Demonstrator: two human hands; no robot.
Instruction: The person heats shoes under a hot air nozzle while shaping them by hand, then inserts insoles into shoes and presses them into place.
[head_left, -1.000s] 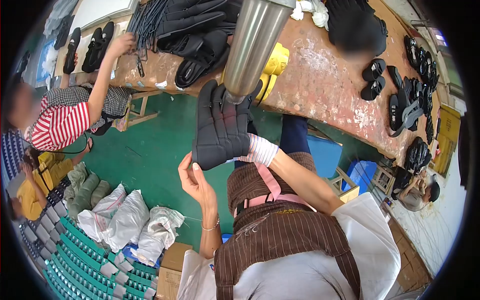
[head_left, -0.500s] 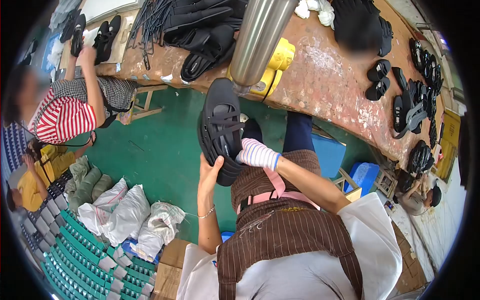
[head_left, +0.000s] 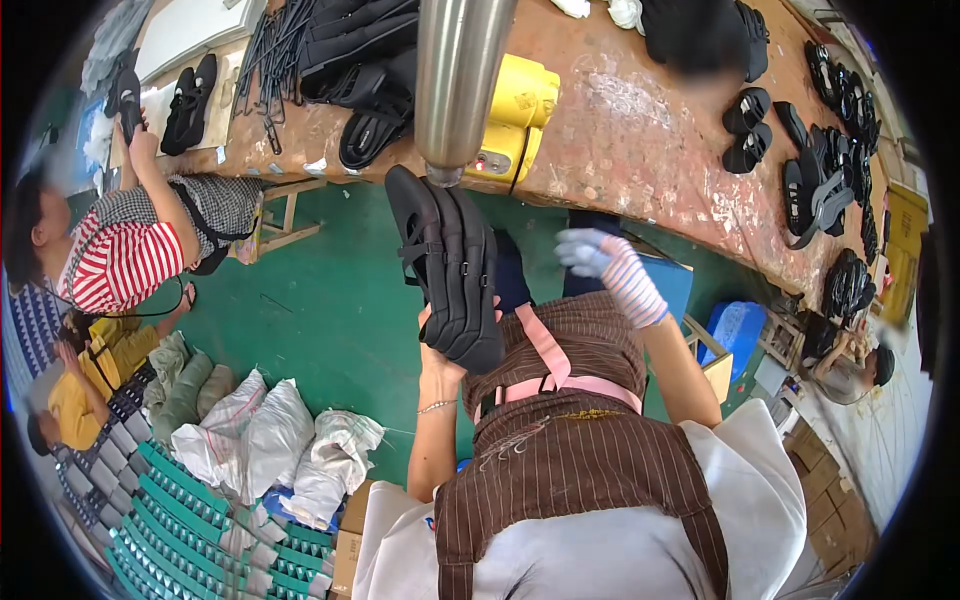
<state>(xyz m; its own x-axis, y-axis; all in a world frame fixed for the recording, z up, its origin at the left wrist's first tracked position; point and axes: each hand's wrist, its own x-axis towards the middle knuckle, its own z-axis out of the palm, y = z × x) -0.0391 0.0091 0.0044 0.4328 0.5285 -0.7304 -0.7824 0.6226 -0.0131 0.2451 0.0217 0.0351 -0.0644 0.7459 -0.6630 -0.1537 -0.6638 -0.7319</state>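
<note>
My left hand (head_left: 438, 362) grips a stack of several black strappy sandals (head_left: 455, 275) by its lower end. The stack is tilted so that the edges of the soles face me. Its upper end is just below the mouth of a thick steel tube (head_left: 460, 85), beside a yellow machine (head_left: 525, 105) on the workbench. My right hand (head_left: 615, 268), in a striped glove with pale blue fingertips, is held away to the right. Its fingers are stretched out and nothing is in them.
The worn workbench (head_left: 620, 150) carries black sandals (head_left: 750, 130) at right and a pile of black footwear (head_left: 360, 60) at left. A person in a striped shirt (head_left: 130, 265) handles a shoe at far left. White sacks (head_left: 275, 440) stand on the green floor.
My right hand has let go of the sandals and moved right, opening. My left hand has turned the stack so the sole edges show. The view has shifted slightly.
</note>
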